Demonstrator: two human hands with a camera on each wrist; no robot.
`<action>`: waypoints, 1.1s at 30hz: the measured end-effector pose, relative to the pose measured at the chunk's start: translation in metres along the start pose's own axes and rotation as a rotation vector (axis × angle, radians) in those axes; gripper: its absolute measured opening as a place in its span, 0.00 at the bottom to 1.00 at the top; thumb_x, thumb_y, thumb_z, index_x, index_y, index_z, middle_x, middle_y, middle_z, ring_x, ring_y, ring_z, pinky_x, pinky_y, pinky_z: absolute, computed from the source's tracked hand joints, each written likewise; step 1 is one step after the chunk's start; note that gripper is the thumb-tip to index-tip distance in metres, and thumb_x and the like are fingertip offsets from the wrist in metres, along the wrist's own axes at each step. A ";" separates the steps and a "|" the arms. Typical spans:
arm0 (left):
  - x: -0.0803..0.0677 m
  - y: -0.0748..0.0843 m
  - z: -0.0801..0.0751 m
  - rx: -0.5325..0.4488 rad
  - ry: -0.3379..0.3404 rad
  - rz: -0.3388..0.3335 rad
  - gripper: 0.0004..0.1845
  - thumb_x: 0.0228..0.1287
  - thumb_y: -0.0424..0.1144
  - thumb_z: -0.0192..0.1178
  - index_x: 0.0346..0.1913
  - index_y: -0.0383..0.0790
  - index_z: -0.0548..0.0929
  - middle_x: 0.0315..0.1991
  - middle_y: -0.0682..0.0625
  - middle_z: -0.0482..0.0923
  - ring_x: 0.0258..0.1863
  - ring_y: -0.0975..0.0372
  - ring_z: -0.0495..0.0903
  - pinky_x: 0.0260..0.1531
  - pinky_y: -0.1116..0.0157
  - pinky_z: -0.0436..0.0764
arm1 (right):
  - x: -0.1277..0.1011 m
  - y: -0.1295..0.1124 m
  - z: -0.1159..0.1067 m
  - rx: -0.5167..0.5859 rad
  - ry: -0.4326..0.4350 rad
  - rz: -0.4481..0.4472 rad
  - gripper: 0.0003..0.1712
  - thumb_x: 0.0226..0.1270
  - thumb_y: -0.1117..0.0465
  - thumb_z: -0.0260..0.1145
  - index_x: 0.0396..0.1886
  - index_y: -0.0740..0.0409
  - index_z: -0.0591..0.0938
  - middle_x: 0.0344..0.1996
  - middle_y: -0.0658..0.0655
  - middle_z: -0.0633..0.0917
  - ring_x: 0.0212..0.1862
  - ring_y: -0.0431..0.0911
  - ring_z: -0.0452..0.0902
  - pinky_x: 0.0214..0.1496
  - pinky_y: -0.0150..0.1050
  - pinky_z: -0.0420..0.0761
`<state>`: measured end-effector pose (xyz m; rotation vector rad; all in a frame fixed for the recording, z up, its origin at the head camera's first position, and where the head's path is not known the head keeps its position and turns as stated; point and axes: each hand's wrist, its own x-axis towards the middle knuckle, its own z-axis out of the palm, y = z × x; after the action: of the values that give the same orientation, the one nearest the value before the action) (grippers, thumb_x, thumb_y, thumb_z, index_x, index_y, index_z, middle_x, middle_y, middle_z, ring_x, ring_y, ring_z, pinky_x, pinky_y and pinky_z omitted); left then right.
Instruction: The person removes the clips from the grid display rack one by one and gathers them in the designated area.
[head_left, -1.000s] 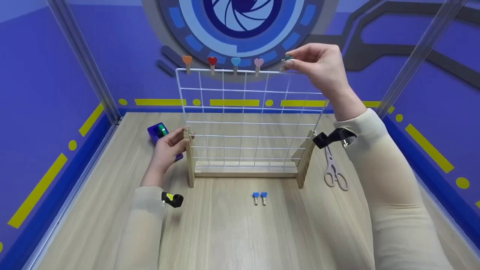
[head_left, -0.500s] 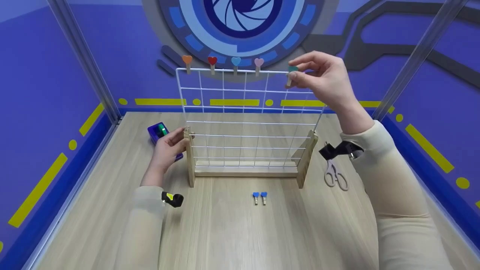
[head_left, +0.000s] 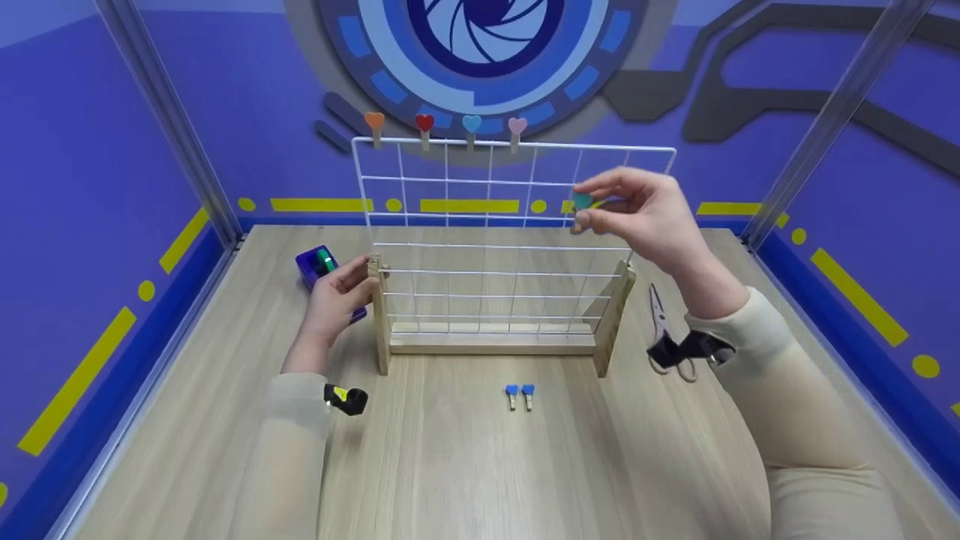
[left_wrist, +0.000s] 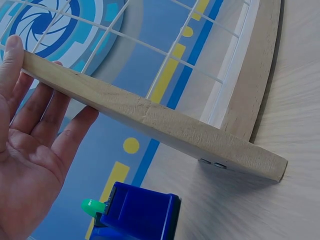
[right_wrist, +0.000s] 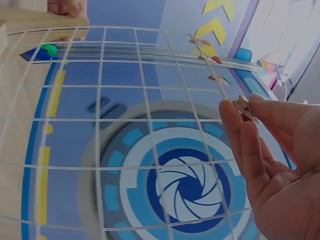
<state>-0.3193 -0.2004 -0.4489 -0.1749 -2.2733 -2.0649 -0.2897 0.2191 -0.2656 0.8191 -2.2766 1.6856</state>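
Observation:
A white wire grid (head_left: 512,182) stands in a wooden frame, the top of whose left post (head_left: 379,315) my left hand (head_left: 335,298) grips. In the left wrist view that hand (left_wrist: 35,135) has its thumb on one side of the post and fingers on the other. Between thumb and fingertips, my right hand (head_left: 649,214) pinches a clothespin (head_left: 583,201) with a green heart, in front of the grid's upper right. Along the top wire sit clothespins with an orange heart (head_left: 374,120), a red heart (head_left: 424,122), a light blue heart (head_left: 472,124) and a pink heart (head_left: 517,125).
Two clothespins with blue hearts (head_left: 520,391) lie on the table in front of the frame. Scissors (head_left: 656,315) lie to its right, partly covered by the right wrist camera. Behind the left hand is a dark blue tape dispenser-like item (left_wrist: 142,212) with a green part.
My right hand has moved down from the top wire with the green-heart clothespin still pinched, uncovering the grid's top right corner. The left hand has stayed on the post.

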 end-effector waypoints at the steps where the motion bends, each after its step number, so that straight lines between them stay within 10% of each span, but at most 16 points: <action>1: 0.000 0.000 0.000 -0.002 -0.001 0.002 0.31 0.76 0.40 0.60 0.77 0.38 0.67 0.72 0.36 0.73 0.56 0.73 0.81 0.56 0.71 0.84 | -0.004 0.003 0.001 0.003 -0.008 0.013 0.16 0.64 0.72 0.73 0.51 0.70 0.85 0.36 0.51 0.92 0.34 0.43 0.91 0.41 0.36 0.90; 33: -0.001 0.000 0.001 -0.008 -0.001 -0.006 0.30 0.76 0.37 0.59 0.77 0.38 0.67 0.72 0.38 0.74 0.55 0.73 0.82 0.57 0.71 0.84 | -0.099 0.121 0.047 -0.032 -0.172 0.350 0.16 0.64 0.66 0.75 0.51 0.64 0.87 0.41 0.61 0.89 0.36 0.39 0.87 0.41 0.32 0.89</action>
<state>-0.3186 -0.1998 -0.4487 -0.1698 -2.2693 -2.0769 -0.2647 0.2307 -0.4263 0.6060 -2.6862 1.7684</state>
